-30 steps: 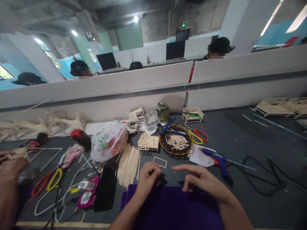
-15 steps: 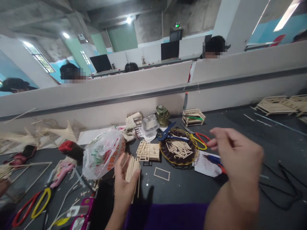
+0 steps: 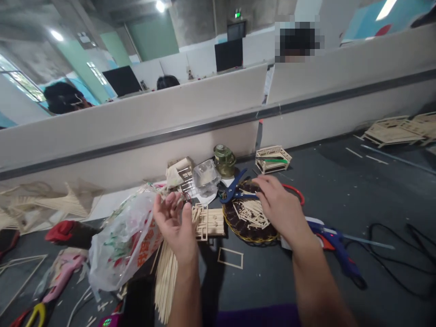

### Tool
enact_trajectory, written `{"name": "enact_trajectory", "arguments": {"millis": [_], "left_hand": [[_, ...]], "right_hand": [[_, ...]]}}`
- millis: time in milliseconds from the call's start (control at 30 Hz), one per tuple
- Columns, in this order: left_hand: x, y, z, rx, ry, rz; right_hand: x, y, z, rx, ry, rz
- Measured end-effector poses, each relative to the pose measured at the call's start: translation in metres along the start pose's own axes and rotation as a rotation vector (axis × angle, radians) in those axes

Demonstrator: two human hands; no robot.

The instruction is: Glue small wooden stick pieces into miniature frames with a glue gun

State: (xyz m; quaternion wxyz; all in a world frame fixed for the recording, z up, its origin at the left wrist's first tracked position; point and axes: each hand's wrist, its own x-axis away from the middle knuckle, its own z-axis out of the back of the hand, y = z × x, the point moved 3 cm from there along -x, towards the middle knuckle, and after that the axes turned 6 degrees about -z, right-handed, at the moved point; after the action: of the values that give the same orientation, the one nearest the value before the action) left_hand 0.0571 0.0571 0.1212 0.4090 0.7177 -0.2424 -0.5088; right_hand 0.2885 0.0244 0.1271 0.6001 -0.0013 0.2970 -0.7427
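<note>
My left hand [image 3: 175,227] is raised, palm turned up and fingers apart, with nothing in it. Beneath its wrist a bundle of thin wooden sticks [image 3: 166,284] lies on the dark table. My right hand [image 3: 281,206] reaches over the right side of a brown basket [image 3: 250,238] with a yellow rim, fingers stretched out. Its fingertips are close to the handle of blue pliers [image 3: 232,188] resting across the basket; whether they touch is unclear. Short stick pieces [image 3: 252,213] fill the basket. A small rectangular stick frame [image 3: 218,255] lies between my arms.
Left of the basket are stacked stick frames [image 3: 211,222]. A plastic bag [image 3: 126,245] and pink-handled tool [image 3: 63,277] lie left. A blue glue gun [image 3: 335,240] and black cable [image 3: 384,263] lie right. Behind stand a green jar [image 3: 224,161] and stick box [image 3: 272,163]; a partition runs behind.
My left hand has let go of the stick bundle, which now lies on the table, and its fingers have spread. My right hand has moved left to the basket. The view has shifted.
</note>
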Motion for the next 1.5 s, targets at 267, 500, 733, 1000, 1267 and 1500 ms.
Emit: {"name": "enact_trajectory", "arguments": {"millis": [267,500,733,1000,1267,1500], "left_hand": [[-0.016,0.026,0.026,0.008,0.135,-0.095],[-0.005,0.069,0.028,0.114,0.078,-0.079],[-0.014,0.061,0.036,0.518,-0.266,0.390],[-0.015,0.064,0.041,0.536,-0.320,0.411],[-0.007,0.068,0.035,0.622,-0.359,0.427],[-0.019,0.051,0.041,0.766,-0.342,0.502]], "right_hand": [[-0.002,-0.005,-0.054,0.228,-0.395,-0.048],[0.009,-0.021,-0.110,0.340,-0.491,-0.116],[0.010,-0.030,-0.109,0.363,-0.452,-0.129],[0.017,-0.073,-0.047,-0.214,-0.365,0.070],[0.049,-0.142,-0.015,-0.700,-0.353,0.230],[0.059,-0.046,0.068,-0.453,0.204,-0.120]]}}
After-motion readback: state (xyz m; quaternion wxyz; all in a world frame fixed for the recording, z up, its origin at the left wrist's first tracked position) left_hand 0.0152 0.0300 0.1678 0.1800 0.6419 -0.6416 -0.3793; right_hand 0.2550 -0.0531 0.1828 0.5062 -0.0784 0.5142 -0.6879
